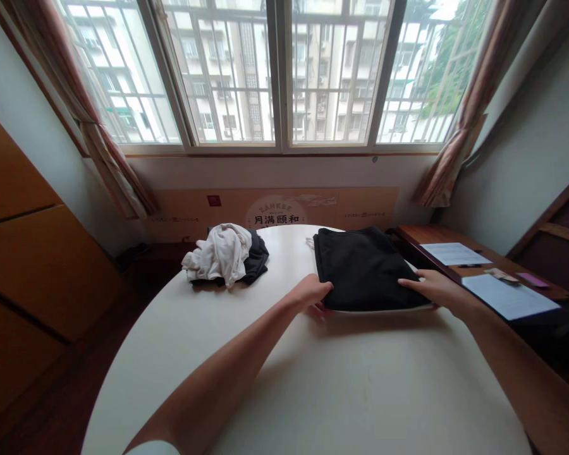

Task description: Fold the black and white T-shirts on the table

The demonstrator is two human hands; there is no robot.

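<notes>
A flat, folded black garment (pixel 360 268) lies toward the right back of the white round table (pixel 341 385); its exact kind does not show. A thin pale layer peeks out along its near edge. My left hand (pixel 315 292) grips the near left corner, thumb on top and fingers underneath. On the other side, my right hand (pixel 429 287) holds the right edge in the same way, with its fingers mostly hidden below. To the left sits a crumpled heap of clothes, a whitish garment (pixel 222 253) on top of a black one (pixel 258 262).
Against the right wall stands a wooden desk (pixel 417 235) with sheets of paper (pixel 507 296) and a pink item (pixel 532 280). A printed cardboard panel (pixel 365 205) is under the barred window. Wooden cabinets (pixel 23 253) are at the left.
</notes>
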